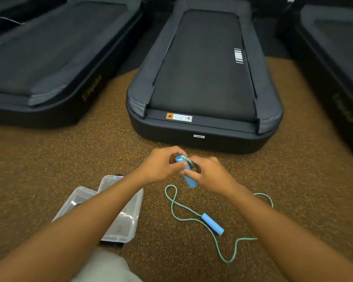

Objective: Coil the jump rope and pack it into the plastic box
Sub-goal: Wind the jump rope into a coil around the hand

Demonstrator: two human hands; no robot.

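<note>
While both hands work at one blue handle (187, 173), we judge the step to be the start of the coil: first turns of cord going round that handle's top end. Our left hand (159, 166) pinches the handle near its top; our right hand (209, 173) grips it from the other side, fingers closed on the handle and what looks like a wrap of cord, though blur hides the detail. Most of the green cord (189, 210) lies loose on the speckled floor (49, 159) below and nearer us than the hands, in open loops, and runs under our right forearm. Second blue handle (212, 223) rests on the floor below the right hand, well apart from it. Clear plastic box (128, 220) sits open under our left forearm, its lid (77, 198) beside it, nothing of the rope in it.

To do this well, we think: keep the left pinch fixed, feed cord with the right, lay turns side by side with even tension, and draw slack in so the floor loops do not knot.

Writing: treadmill (204, 78) beyond the hands carries an orange-and-white warning sticker (179, 117), text too small to read. Gold lettering on the neighbouring treadmills is blurred, unreadable.
</note>
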